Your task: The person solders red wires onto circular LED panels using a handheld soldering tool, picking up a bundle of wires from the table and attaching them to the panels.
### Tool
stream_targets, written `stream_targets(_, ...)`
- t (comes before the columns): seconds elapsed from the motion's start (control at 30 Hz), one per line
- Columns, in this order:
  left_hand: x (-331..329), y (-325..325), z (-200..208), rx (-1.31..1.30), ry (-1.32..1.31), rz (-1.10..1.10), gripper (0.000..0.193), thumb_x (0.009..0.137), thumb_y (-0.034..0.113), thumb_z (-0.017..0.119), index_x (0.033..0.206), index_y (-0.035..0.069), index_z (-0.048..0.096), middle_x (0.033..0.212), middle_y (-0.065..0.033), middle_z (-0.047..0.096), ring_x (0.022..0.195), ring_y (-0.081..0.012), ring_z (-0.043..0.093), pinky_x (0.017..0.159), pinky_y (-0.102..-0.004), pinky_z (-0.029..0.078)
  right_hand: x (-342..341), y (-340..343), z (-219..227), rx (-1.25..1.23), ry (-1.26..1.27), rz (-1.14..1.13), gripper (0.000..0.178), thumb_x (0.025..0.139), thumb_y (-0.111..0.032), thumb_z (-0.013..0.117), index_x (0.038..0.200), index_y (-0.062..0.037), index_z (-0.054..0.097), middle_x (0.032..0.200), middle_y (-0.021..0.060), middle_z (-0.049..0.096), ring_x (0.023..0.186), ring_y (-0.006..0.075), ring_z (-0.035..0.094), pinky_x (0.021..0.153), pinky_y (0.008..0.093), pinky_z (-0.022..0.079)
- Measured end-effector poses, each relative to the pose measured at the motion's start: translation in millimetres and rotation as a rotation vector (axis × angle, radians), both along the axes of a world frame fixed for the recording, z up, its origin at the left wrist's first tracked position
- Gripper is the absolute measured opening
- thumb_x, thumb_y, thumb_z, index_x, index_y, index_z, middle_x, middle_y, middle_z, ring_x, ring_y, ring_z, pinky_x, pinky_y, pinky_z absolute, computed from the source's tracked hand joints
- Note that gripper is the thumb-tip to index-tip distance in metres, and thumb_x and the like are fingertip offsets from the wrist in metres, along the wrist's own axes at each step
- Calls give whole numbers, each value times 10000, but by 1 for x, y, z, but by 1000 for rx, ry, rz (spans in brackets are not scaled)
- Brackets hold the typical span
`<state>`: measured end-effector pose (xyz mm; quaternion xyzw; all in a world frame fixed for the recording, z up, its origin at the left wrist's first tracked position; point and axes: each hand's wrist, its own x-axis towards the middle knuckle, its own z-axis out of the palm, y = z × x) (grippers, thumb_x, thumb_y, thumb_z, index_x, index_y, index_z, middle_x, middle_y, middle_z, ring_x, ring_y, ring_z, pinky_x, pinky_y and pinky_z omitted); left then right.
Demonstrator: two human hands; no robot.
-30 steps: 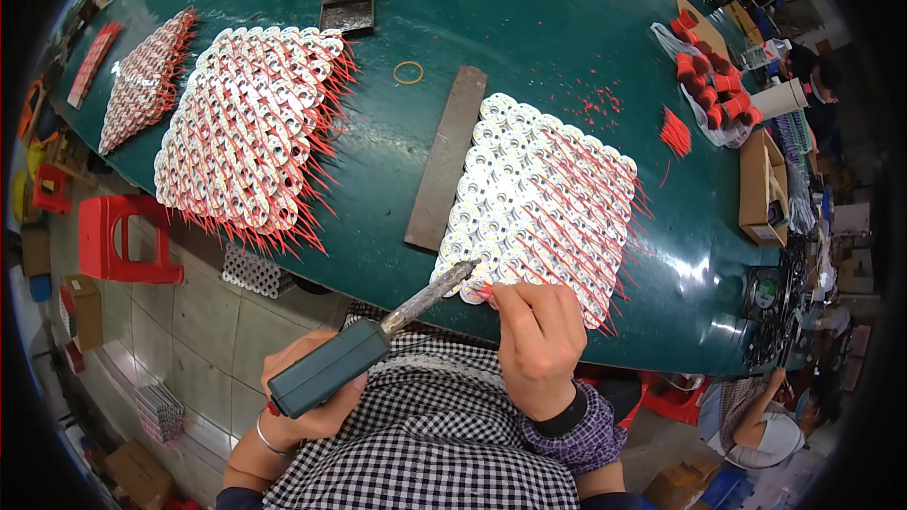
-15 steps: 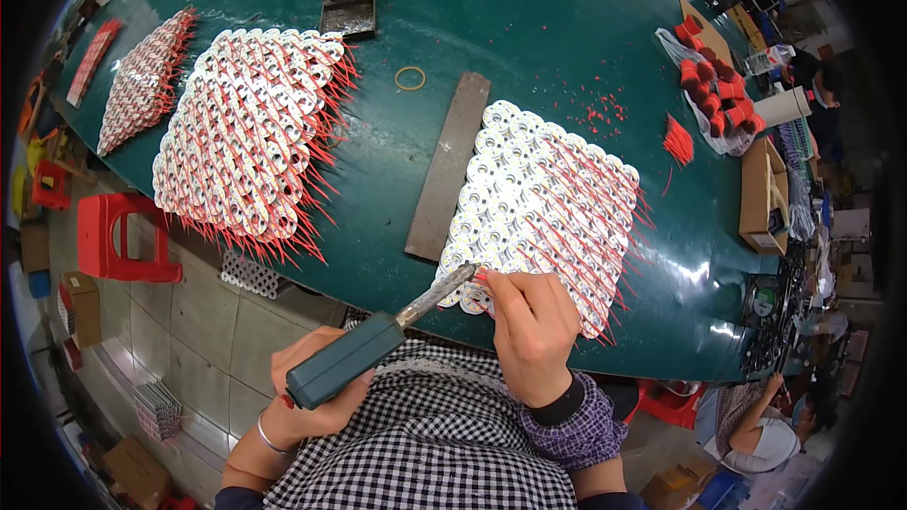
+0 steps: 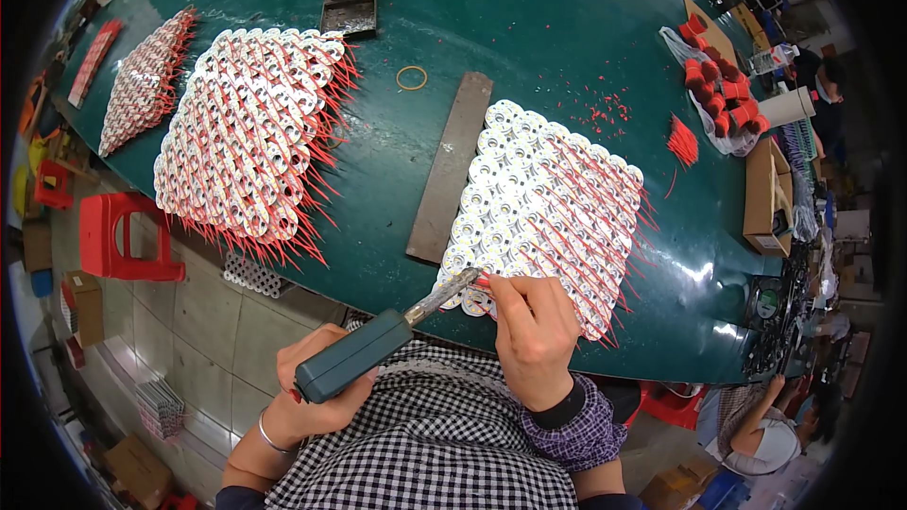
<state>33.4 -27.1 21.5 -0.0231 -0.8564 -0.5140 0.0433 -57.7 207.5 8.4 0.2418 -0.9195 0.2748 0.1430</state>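
My left hand (image 3: 326,413) is wrapped round the dark green handle of a soldering iron (image 3: 364,357), whose metal barrel slants up to the right. The iron's tip meets the near left part of a panel of round white LED boards (image 3: 491,184). Beside that tip, my right hand (image 3: 535,345) pinches a short red wire (image 3: 483,279) between thumb and forefinger. Rows of red wires cross the panel's right part, while its left columns show bare boards. Whether tip and wire touch is too small to tell.
A flat metal bar (image 3: 450,165) lies along the panel's left edge. Stacked wired panels (image 3: 250,132) stand farther left. Loose red wires (image 3: 682,142), red spools (image 3: 723,94) and a cardboard box (image 3: 767,198) are at the right. An iron stand (image 3: 349,5) sits at the back.
The soldering iron and my left hand have shifted slightly to the right. My right hand keeps its pinch at nearly the same spot.
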Motion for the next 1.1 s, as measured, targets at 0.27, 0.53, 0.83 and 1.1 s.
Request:
stream_targets(0.27, 8, -2, -2, 19, 13, 33, 196, 700, -3, 790, 873, -30, 702, 797, -117, 661, 663, -248, 671, 591, -315, 532, 0, 2, -3, 27, 32, 18, 266, 749, 40, 714, 1012, 0, 722, 867, 73, 615, 751, 223, 595, 636, 350, 485)
stream_targets(0.53, 6, -1, -2, 32, 12, 53, 246, 719, 7, 789, 949, -37, 717, 882, -133, 701, 706, -241, 700, 637, -311, 560, -1, 4, 3, -29, 43, 15, 266, 745, 32, 723, 1009, 2, 724, 870, 76, 624, 756, 233, 601, 645, 367, 480)
stream_targets(0.83, -6, 3, -2, 5, 27, -20, 227, 691, -22, 781, 902, -41, 699, 871, -132, 692, 730, -263, 702, 651, -321, 564, -6, 8, -4, 10, 51, -41, 241, 767, 22, 734, 1007, 4, 726, 864, 77, 624, 743, 236, 600, 618, 359, 471)
stream_targets(1.1, -10, 5, -2, 26, -31, -16, 201, 681, -29, 777, 863, -40, 693, 843, -135, 676, 716, -274, 688, 641, -330, 553, -7, 5, 1, 4, -5, -45, 272, 736, 109, 752, 988, 11, 720, 825, 97, 626, 741, 260, 615, 633, 370, 499)
